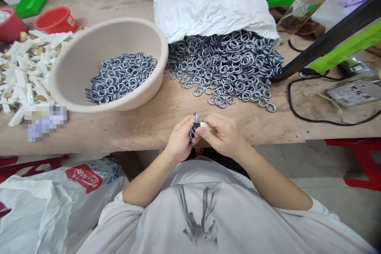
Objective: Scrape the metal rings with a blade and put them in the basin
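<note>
At the table's front edge, my left hand [179, 139] is closed around a few grey rings [195, 117]. One ring stands up above its thumb, and others show beneath it. Close against it, my right hand [224, 134] is closed on a small cream-handled tool [205, 126] with a dark, flat tip. The tip touches or nearly touches the rings; which of the two I cannot tell. Most of the tool's handle is hidden by the fingers. Beyond my hands, a heap of similar grey rings [229, 63] spills from a white sack [208, 8].
A beige basin [107, 35] holding many rings stands at left. White strips [26, 67] are piled beyond it, near a red bowl [56, 20]. On the right are a black-and-green upright [333, 41], a black cable [293, 107] and a clear bottle [309, 2].
</note>
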Demonstrator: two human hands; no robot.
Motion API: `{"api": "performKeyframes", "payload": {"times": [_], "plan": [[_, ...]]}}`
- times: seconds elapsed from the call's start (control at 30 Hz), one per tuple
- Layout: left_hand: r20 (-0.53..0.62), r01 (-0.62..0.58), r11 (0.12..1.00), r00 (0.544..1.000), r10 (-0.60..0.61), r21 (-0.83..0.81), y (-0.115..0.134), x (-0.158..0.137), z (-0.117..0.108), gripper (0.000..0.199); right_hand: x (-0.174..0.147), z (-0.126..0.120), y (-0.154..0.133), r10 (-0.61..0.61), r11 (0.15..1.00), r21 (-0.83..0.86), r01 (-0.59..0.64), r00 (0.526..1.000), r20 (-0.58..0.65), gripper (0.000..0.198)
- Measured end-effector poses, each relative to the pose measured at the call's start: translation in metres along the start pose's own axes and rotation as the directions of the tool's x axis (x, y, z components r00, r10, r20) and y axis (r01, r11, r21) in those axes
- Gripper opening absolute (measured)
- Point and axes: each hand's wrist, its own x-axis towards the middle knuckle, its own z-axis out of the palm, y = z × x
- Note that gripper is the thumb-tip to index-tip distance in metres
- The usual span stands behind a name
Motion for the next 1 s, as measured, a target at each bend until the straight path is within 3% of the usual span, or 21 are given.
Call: {"api": "performKeyframes", "payload": {"times": [0.37,0.47,0.6,0.73,0.83,0.9,0.93,1.0], "plan": [[0.046,0.056,0.998,0.997,-0.054,-0.038,0.001,-0.003,-0.006,0.035,0.002,0.002,-0.004,0.032,0.999,-0.007,-0.031,0.994,0.108,0.045],[0.094,0.048,0.999,0.994,-0.047,-0.019,0.001,-0.007,-0.01,0.038,0.01,0.001,0.004,0.111,0.993,-0.03,-0.11,0.992,0.051,0.046],[0.215,0.053,0.997,0.975,-0.063,0.053,-0.001,-0.014,-0.017,0.045,0.035,-0.006,0.028,0.312,0.914,-0.234,-0.332,0.943,-0.118,0.047],[0.087,-0.001,0.998,0.996,-0.004,0.067,0.004,-0.01,-0.026,0.034,0.069,0.004,0.042,0.311,0.82,-0.515,-0.251,0.95,0.032,0.027],[0.031,-0.029,0.997,0.999,0.027,0.069,0.011,-0.005,-0.032,0.022,0.091,0.015,0.045,0.343,0.752,-0.622,-0.217,0.935,0.089,0.024],[-0.013,-0.056,0.997,0.998,0.057,0.053,0.016,-0.003,-0.035,0.022,0.097,0.016,0.044,0.354,0.771,-0.588,-0.242,0.932,0.081,0.019],[-0.037,-0.065,0.997,0.997,0.067,0.046,0.017,-0.002,-0.036,0.02,0.096,0.014,0.042,0.346,0.821,-0.508,-0.26,0.935,0.08,0.015],[-0.076,-0.074,0.996,0.994,0.078,0.045,0.017,0.0,-0.036,0.016,0.084,0.009,0.032,0.337,0.932,-0.179,-0.315,0.935,0.11,0.019]]}}
